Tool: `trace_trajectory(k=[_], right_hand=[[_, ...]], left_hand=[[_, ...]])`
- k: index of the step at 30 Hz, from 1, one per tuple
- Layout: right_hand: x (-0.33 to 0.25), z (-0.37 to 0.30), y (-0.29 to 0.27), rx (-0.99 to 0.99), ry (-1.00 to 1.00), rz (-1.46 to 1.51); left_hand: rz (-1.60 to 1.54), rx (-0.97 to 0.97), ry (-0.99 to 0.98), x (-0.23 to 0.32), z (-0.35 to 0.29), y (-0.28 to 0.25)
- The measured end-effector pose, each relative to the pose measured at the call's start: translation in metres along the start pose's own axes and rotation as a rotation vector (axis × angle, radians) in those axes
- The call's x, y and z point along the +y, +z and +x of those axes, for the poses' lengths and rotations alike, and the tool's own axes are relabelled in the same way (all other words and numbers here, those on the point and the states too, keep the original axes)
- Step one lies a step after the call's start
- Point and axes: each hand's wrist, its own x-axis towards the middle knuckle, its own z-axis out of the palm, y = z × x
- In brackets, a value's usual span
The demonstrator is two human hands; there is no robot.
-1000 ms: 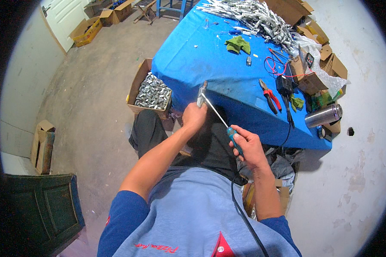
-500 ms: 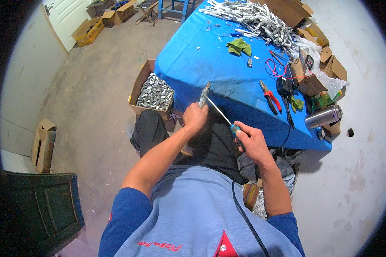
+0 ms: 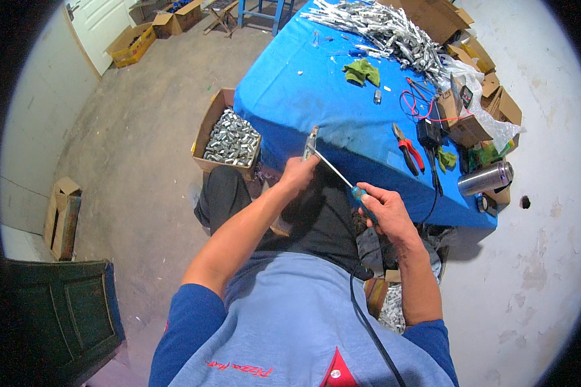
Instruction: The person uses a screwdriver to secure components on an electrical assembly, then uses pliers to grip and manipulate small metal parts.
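Your left hand (image 3: 299, 173), at the middle of the frame, has its fingers closed around the lower end of a narrow metal piece (image 3: 310, 146), which points up toward the top of the frame. Your right hand (image 3: 387, 211), lower and to the right, has its fingers wrapped around the blue handle of a screwdriver (image 3: 336, 169). The shaft slants up and left, its end at the metal piece; whether the tip is inside it is too small to tell. Just above is the near edge of the blue-covered table (image 3: 284, 97). Left of it stands a cardboard box (image 3: 221, 169) filled with small metal parts. Right of centre on the table lie red-handled pliers (image 3: 408, 151), with a steel bottle (image 3: 486, 178) farther right. Toward the top lie a green cloth (image 3: 361, 71) and a heap of metal strips (image 3: 394, 32).
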Motion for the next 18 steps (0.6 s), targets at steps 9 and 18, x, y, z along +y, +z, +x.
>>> trace_trajectory(k=[9, 18], right_hand=[[-0.008, -0.003, -0.009, -0.023, -0.109, -0.16], [0.009, 0.001, -0.007, -0.031, -0.022, 0.077]], left_hand=[[0.659, 0.399, 0.357, 0.003, -0.013, 0.015], [0.97, 0.487, 0.458, -0.002, -0.013, 0.009]])
